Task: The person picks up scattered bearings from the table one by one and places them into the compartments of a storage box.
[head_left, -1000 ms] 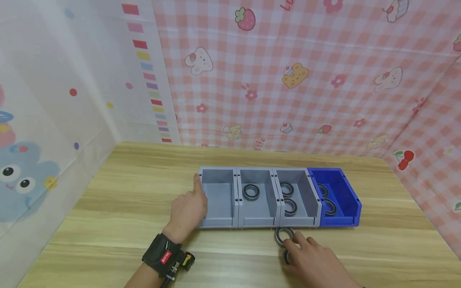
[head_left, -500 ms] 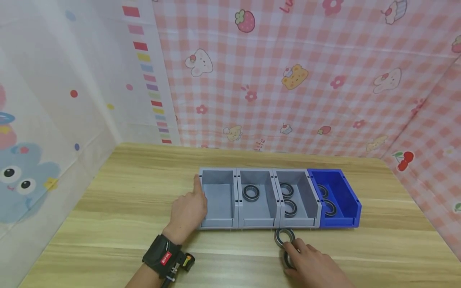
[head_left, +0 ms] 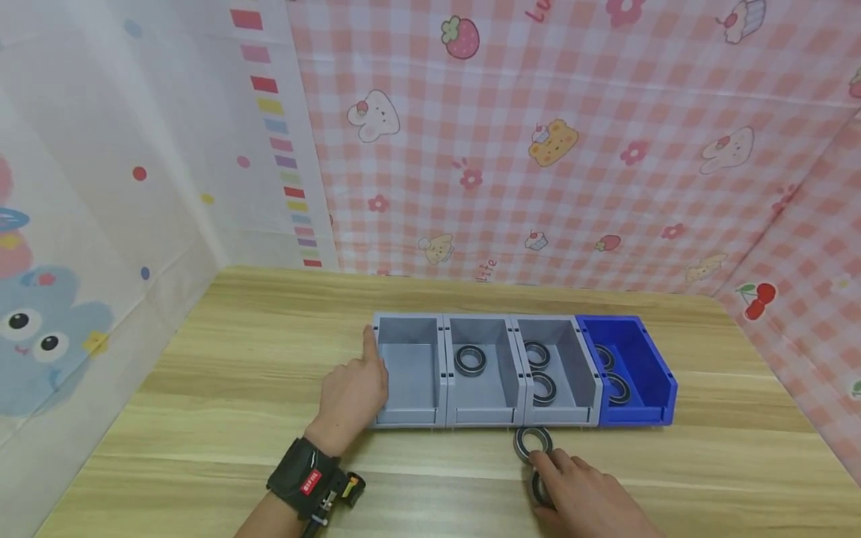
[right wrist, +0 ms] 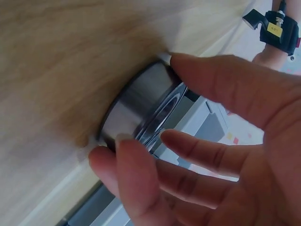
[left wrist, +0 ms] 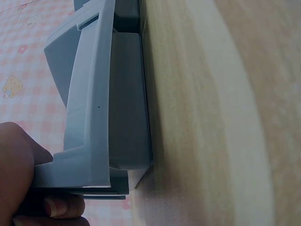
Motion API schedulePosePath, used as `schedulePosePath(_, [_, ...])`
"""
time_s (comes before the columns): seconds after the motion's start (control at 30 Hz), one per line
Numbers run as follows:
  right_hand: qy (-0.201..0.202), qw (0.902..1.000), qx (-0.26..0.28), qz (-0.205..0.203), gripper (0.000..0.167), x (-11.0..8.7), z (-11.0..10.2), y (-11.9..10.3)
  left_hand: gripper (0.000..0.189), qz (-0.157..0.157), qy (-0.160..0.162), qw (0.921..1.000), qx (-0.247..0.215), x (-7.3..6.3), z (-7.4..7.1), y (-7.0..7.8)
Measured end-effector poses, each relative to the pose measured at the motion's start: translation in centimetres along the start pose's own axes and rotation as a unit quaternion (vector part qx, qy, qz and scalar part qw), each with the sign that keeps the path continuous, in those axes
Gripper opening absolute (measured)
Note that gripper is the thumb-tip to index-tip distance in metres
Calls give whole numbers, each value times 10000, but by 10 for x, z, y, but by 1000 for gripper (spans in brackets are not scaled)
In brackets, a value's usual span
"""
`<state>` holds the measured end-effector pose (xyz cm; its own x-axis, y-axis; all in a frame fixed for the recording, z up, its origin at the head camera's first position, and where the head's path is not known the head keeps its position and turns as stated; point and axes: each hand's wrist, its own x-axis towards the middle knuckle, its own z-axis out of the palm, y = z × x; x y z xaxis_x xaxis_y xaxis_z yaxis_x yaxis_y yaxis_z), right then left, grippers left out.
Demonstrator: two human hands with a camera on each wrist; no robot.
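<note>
My left hand [head_left: 353, 392] grips the side wall of the leftmost grey bin [head_left: 409, 416]. In the left wrist view, the thumb lies over that bin's rim [left wrist: 96, 108] and curled fingers show beneath it. Below the third bin, my right hand [head_left: 592, 493] pinches a ball bearing [head_left: 536, 489] low at the table, partly covered by the fingers. Its shiny steel outer ring [right wrist: 141, 96] shows between thumb and fingers in the right wrist view. Another bearing [head_left: 519, 447] lies just beyond it, by the bins' front edge, with the right fingertips right at its ring.
The second grey bin [head_left: 484, 415] holds one bearing [head_left: 459, 360]. Two bearings lie in the third grey bin [head_left: 561, 415], and two in the blue bin [head_left: 635, 415] at the right end. A patterned cloth [head_left: 417, 172] hangs behind the wooden table [head_left: 282, 321].
My right hand has closed in slightly on the nearer bearing, its fingers drawing together. The left hand and the bins stay put.
</note>
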<state>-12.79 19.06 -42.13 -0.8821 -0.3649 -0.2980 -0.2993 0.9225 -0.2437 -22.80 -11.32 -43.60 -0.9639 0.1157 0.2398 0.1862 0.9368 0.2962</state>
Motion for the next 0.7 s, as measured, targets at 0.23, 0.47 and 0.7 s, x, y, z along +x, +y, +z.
schedulePosePath(0.23, [-129,9993,69,-351,52,1,-7,1,55,94,174,9998,34,-1,1,0])
schedulePosePath(0.47, [538,9921,-458,-1036,45,2,-20,-13,55,134,304,9994,72,-1,1,0])
schedulePosePath(0.7, [860,9861,-519,-1323,43,12,-33,-35,55,138,173,9997,97,-1,-1,0])
